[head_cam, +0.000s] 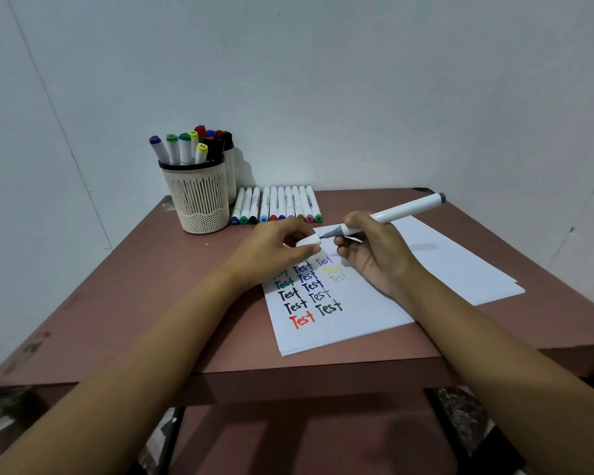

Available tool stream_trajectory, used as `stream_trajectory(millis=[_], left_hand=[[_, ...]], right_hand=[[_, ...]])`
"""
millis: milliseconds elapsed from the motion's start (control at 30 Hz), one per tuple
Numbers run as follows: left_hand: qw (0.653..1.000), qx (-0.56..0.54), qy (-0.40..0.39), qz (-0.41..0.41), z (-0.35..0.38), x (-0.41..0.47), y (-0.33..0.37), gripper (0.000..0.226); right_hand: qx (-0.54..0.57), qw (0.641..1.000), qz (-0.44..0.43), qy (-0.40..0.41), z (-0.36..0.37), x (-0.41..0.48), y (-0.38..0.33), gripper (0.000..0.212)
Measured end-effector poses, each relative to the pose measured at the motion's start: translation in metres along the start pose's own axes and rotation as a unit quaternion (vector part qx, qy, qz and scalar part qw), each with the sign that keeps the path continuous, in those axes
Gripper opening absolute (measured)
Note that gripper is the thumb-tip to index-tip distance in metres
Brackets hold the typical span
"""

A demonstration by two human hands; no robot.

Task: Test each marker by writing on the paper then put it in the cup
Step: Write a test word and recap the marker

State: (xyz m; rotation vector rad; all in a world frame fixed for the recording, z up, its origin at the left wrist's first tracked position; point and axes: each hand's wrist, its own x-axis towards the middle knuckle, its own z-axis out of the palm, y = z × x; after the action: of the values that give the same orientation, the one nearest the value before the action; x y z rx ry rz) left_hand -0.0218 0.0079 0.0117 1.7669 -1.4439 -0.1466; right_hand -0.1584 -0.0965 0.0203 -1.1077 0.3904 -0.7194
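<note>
Head view: right hand [374, 255] grips grey marker [402, 210] above paper [357, 313]; left hand [271, 248] pinches cap [307, 241] at its nib. Recapping likely: align cap straight, press until seated.

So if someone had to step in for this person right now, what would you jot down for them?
Left hand: pinches the white cap.
Right hand: holds the uncapped grey marker above the paper, with its tip pointed at the cap.
The cup stands at the back left of the table and holds capped markers. A row of markers lies beside it.
Done: "Test" is written many times in several colours, including a faint grey one.
Left: probably cap the grey marker and put it in the cup, then test the row.
</note>
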Motion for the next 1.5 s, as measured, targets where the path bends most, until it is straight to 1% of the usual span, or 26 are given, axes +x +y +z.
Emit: stream_trajectory(millis=[167, 267, 300, 367, 433, 533, 767, 1033, 1133, 1233, 1300, 1400, 1467, 1500], left_hand=[[1.0, -0.017, 0.007, 0.023, 0.002, -0.001, 0.001, 0.022], [0.999, -0.021, 0.019, 0.042, 0.002, -0.003, 0.0, 0.025], [0.999, -0.025, 0.023, 0.039, 0.002, -0.003, 0.0, 0.025], [0.998, -0.032, 0.028, 0.039, 0.003, -0.003, 0.0, 0.024], [0.997, -0.035, 0.034, 0.056, 0.005, -0.003, 0.0, 0.023], [0.995, -0.019, 0.048, 0.08, 0.009, -0.003, 0.0, 0.016], [0.991, 0.011, 0.078, 0.109, 0.013, -0.002, -0.002, 0.022], [0.992, -0.023, 0.073, 0.103, 0.017, 0.0, 0.0, 0.02], [0.992, -0.106, 0.057, 0.049, 0.014, 0.001, 0.006, 0.014], [0.975, -0.214, 0.049, -0.024, 0.011, 0.002, 0.011, 0.008], [0.955, -0.282, 0.064, -0.068, 0.008, 0.003, 0.012, 0.01], [0.91, -0.389, 0.094, -0.106, 0.0, 0.005, 0.012, 0.012], [0.88, -0.444, 0.131, -0.108, -0.01, 0.005, 0.013, 0.011], [0.871, -0.455, 0.154, -0.103, -0.017, 0.004, 0.015, 0.011]], right_hand=[[-0.026, 0.999, 0.002, -0.031, 0.002, -0.004, 0.0, 0.025], [-0.073, 0.997, -0.008, -0.038, 0.0, -0.004, 0.003, 0.012], [-0.093, 0.995, -0.009, -0.031, -0.001, -0.003, 0.004, 0.012], [-0.128, 0.992, -0.006, -0.018, -0.002, -0.003, 0.005, 0.017], [-0.143, 0.99, 0.0, -0.011, -0.001, -0.003, 0.005, 0.022], [-0.138, 0.99, 0.004, -0.009, 0.0, -0.004, 0.005, 0.025], [-0.128, 0.992, 0.008, -0.017, -0.001, -0.004, 0.005, 0.027], [-0.115, 0.993, 0.016, -0.021, -0.002, -0.004, 0.004, 0.028], [-0.105, 0.994, 0.023, -0.018, -0.001, -0.003, 0.002, 0.029], [-0.104, 0.994, 0.039, -0.015, -0.001, -0.004, 0.0, 0.03], [-0.093, 0.994, 0.049, -0.014, -0.001, -0.005, -0.002, 0.025], [-0.046, 0.998, 0.046, 0.023, -0.003, -0.004, -0.005, 0.032], [-0.023, 0.998, 0.008, 0.066, -0.005, -0.003, -0.007, 0.037], [-0.035, 0.995, -0.02, 0.089, -0.006, -0.002, -0.007, 0.037]])
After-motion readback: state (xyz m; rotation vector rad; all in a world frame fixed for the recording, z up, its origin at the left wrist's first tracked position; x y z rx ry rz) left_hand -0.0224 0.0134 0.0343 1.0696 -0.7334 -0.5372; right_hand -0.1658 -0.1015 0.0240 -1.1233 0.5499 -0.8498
